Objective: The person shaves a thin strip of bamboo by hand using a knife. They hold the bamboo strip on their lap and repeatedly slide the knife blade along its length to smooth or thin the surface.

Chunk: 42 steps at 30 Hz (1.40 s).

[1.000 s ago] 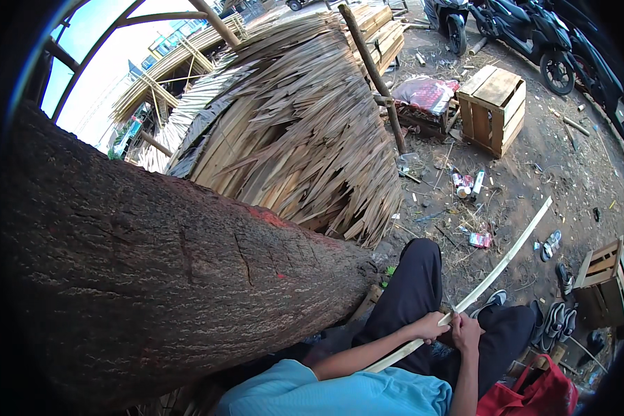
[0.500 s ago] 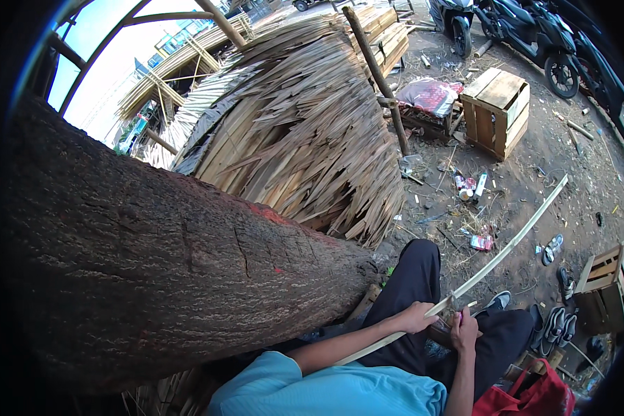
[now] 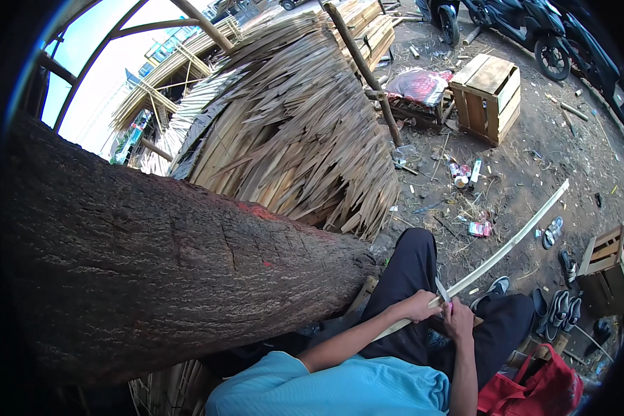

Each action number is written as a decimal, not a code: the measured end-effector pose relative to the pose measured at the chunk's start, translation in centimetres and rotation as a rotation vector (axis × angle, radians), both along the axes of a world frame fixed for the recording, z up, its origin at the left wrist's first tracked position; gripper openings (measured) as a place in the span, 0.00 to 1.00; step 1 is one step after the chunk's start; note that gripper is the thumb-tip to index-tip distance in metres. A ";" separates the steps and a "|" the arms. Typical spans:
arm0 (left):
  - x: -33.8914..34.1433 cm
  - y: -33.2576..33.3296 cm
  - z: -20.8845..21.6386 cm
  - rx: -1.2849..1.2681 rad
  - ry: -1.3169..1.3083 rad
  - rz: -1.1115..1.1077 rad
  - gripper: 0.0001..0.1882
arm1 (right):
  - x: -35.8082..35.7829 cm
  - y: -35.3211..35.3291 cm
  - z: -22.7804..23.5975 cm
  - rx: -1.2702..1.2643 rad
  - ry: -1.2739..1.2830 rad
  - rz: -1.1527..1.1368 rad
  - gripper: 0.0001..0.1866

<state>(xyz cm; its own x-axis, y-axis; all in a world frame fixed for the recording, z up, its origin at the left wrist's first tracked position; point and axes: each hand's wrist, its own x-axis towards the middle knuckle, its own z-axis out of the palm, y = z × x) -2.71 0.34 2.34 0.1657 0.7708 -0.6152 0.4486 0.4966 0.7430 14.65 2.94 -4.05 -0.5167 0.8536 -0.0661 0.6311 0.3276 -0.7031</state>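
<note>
To my left I have a thick tree trunk [image 3: 187,277], with a mound of dry thatch [image 3: 305,132] beyond it. Ahead I see a wooden crate [image 3: 485,73] near parked motorbikes [image 3: 534,31]; to my right, a red bag [image 3: 541,392] and footwear [image 3: 556,313].

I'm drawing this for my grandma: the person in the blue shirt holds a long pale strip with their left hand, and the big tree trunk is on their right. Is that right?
Not quite: the big tree trunk is on their left, as the head view shows. The rest fits: the person in the blue shirt holds a long pale strip with their left hand.
</note>
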 end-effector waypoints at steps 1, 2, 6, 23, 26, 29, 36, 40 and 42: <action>0.1 0.1 0.3 -0.002 -0.001 -0.001 0.15 | -0.1 0.1 0.2 -0.002 -0.001 -0.001 0.15; 0.3 0.2 0.7 0.006 0.007 -0.008 0.15 | -0.1 0.3 0.4 -0.028 0.020 -0.024 0.16; 0.3 0.0 0.6 0.047 -0.007 -0.033 0.15 | 0.1 0.5 0.7 -0.027 0.112 -0.069 0.17; 0.0 -0.4 -1.7 0.245 0.075 -0.169 0.17 | 0.1 0.2 1.9 0.019 0.035 -0.022 0.14; 0.1 -0.4 -0.8 0.229 0.132 -0.159 0.18 | 0.4 0.7 2.9 0.016 0.067 -0.034 0.14; 0.1 -0.4 -1.5 0.354 0.073 -0.150 0.18 | 0.8 1.2 3.3 0.027 -0.013 0.047 0.15; 0.1 -0.8 -2.9 0.213 0.096 -0.106 0.19 | 1.3 1.1 1.8 -0.037 -0.041 -0.007 0.17; 0.5 0.0 -1.6 0.175 0.082 -0.094 0.20 | 1.0 1.7 1.8 -0.100 0.066 -0.105 0.17; 0.4 0.1 -0.9 0.088 0.083 -0.086 0.20 | 0.7 1.8 1.7 -0.069 0.101 -0.102 0.16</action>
